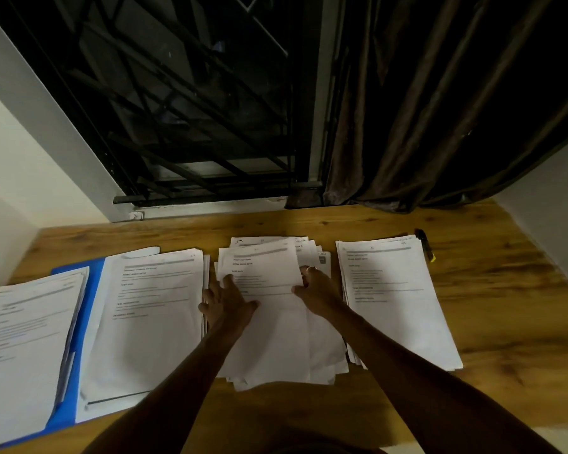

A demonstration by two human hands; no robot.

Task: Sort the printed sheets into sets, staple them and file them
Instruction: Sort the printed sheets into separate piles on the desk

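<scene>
Sorting seems the step in hand: left hand (227, 304) presses spread fingers (227, 281) on the middle pile (276, 355), right hand (320, 291) pinches the top sheet (263, 267) (next, lift it sideways).

body: my left hand (225, 304) and my right hand (318, 290) bare | arms: left forearm (177, 381) and right forearm (407, 365) bare to frame's lower edge | worn: thin pale ring (311, 269), right finger, blurred

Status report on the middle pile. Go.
Left hand flat on middle pile. Right hand at top sheet's right edge, grip unclear. Nothing else on the pile.
</scene>
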